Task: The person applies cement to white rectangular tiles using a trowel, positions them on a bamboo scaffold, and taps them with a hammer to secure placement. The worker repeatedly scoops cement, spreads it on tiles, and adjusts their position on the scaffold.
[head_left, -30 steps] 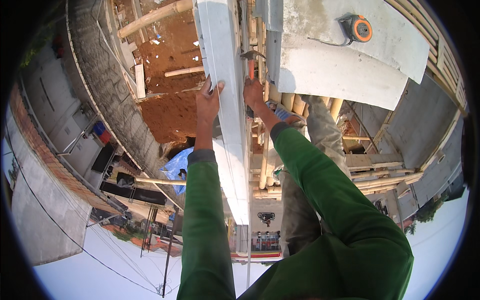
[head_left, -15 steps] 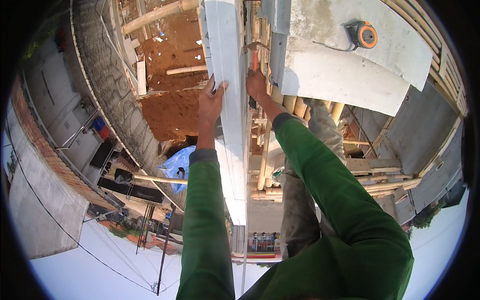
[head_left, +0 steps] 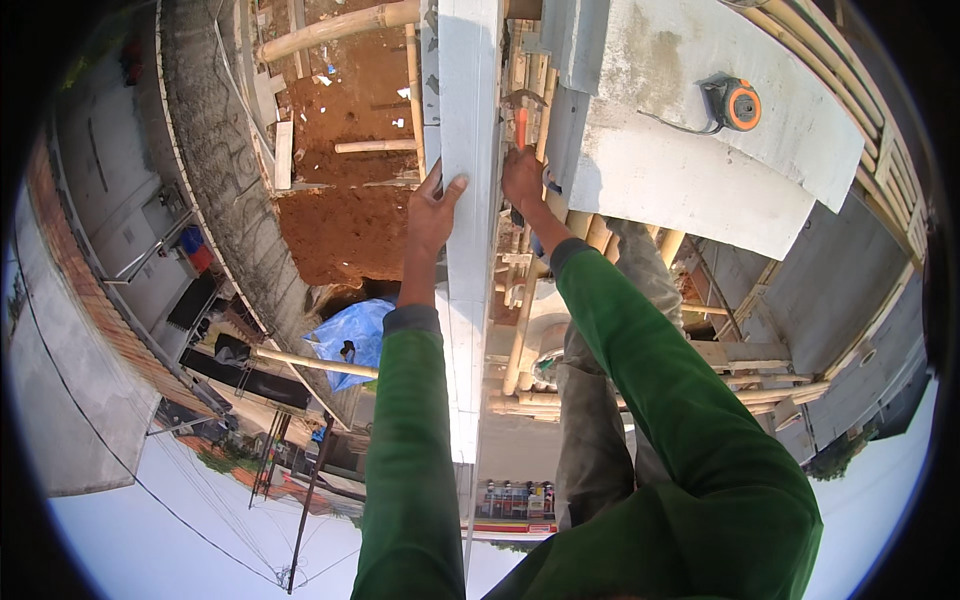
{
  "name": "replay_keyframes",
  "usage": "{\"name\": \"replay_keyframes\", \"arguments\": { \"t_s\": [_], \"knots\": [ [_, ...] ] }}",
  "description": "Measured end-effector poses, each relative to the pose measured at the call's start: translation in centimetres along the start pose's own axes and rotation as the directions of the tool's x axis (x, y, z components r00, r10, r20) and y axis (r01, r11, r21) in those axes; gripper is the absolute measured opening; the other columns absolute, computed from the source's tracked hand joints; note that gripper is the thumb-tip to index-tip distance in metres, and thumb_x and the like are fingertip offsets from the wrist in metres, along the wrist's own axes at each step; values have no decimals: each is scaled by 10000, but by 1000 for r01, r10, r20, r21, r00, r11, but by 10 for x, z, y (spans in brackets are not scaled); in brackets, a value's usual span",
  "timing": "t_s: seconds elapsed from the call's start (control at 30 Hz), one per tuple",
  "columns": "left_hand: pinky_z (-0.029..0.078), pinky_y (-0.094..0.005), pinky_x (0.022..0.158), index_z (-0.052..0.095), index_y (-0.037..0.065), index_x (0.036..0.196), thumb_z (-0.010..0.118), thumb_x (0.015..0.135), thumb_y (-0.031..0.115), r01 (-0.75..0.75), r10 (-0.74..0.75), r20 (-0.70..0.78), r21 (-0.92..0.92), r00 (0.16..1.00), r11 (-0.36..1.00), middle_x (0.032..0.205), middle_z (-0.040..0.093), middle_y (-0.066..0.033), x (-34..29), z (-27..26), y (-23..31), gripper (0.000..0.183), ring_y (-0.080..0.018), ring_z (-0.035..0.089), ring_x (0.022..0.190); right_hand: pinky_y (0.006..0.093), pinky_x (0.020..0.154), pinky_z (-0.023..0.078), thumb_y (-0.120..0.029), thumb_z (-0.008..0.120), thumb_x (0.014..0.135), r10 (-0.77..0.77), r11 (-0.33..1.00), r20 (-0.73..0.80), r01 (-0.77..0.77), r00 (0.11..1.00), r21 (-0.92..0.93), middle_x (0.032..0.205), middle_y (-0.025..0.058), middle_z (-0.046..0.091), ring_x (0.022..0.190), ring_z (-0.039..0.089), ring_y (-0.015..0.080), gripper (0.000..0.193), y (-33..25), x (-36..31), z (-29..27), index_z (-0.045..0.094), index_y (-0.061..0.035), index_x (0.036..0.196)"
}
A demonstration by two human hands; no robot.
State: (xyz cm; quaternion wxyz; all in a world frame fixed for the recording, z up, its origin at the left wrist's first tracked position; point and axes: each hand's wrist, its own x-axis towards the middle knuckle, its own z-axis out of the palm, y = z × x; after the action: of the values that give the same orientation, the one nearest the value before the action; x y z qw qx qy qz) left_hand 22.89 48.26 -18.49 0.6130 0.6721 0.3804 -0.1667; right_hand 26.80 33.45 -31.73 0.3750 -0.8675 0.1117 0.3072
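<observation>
A long white board [head_left: 470,130] runs away from me down the middle of the view. My left hand [head_left: 432,212] grips its left edge, thumb on the face, arm stretched out in a green sleeve. Just right of the board, my right hand [head_left: 522,180] is closed around the orange handle of a hammer [head_left: 521,120]. Its metal head points at the gap between the board and a grey panel. My legs in grey trousers [head_left: 600,400] show below the arms.
An orange tape measure [head_left: 742,105] lies on a grey concrete slab [head_left: 680,170] to the right. Bamboo poles [head_left: 520,330] form a scaffold under me. Far below lie red earth [head_left: 340,215], a blue tarp [head_left: 355,335] and a curved grey wall [head_left: 215,170].
Both hands have slid farther along the board, away from me. The hammer has moved with the right hand toward the board's far part.
</observation>
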Motion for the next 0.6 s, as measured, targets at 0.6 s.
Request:
{"name": "replay_keyframes", "arguments": {
  "t_s": [0.6],
  "knots": [
    [501, -295, 1034, 439, -49, 1548, 742, 1002, 212, -10, 14, 32, -104, 999, 994, 1401, 638, -168, 15, -4, -39, 677, -177, 613, 1234, 533, 636, 538, -275, 556, 1059, -422, 829, 307, 500, 853, -250, 771, 199, 670, 669, 687, 399, 259, -76, -89, -140, 479, -28, 1073]
  ]
}}
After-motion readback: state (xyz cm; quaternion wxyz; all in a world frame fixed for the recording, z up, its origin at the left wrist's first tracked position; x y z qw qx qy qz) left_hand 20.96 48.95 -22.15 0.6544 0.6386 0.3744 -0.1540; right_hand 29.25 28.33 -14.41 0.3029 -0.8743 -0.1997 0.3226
